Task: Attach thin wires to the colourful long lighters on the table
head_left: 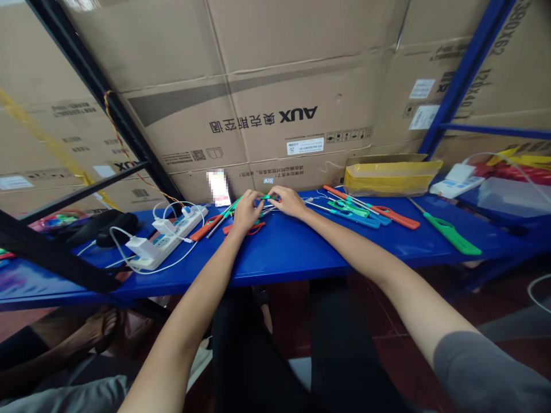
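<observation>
My left hand (pixel 247 211) and my right hand (pixel 286 201) meet close together over the blue table. Their fingers are pinched around a small green piece (pixel 267 197); its exact kind is too small to tell. Beneath and beside the fingers lie thin metal rods and a red stick lighter (pixel 257 229). Left of my left hand rests an orange stick lighter (pixel 206 228). To the right of my right hand is a loose group of long stick lighters, among them a blue one (pixel 361 219), an orange-red one (pixel 398 217) and a green one (pixel 451 234).
A white power strip (pixel 166 244) with plugged-in chargers and cables lies at left. A phone with a blurred screen (pixel 220 189) leans at the back. A yellow-taped box (pixel 387 178) stands back right. Cardboard cartons (pixel 267 69) form the rear wall. Another person's foot (pixel 103 327) shows below left.
</observation>
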{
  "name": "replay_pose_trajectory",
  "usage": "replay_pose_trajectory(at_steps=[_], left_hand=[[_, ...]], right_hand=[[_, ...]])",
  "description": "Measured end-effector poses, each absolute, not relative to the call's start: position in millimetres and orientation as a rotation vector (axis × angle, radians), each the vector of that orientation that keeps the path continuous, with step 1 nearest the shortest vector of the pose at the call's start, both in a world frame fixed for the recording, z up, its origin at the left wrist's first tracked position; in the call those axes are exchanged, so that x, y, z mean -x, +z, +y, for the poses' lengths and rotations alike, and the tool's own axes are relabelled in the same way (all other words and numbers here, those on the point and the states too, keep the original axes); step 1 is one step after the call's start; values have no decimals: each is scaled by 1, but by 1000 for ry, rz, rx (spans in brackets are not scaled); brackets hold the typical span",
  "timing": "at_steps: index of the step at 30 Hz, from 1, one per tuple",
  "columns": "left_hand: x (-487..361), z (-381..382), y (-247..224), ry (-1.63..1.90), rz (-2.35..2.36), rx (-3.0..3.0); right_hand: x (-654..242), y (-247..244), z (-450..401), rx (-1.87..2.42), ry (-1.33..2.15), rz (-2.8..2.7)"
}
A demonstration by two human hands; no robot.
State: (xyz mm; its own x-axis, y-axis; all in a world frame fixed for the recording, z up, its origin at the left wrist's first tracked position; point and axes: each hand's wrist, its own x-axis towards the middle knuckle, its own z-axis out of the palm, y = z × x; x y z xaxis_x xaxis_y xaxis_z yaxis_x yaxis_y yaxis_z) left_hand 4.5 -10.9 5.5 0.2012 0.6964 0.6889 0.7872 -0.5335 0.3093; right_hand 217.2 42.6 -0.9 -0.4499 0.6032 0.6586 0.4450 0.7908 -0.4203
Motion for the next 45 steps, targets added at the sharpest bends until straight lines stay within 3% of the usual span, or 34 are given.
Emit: replay_pose_trajectory(at_steps=[14, 45], left_hand=[[-6, -9, 4, -1229, -1440, 2387], [-4, 2, -3, -1302, -1519, 2515]], right_hand=[[-216, -5, 52, 836, 339, -1998], [-215, -3, 41, 924, 184, -2100]])
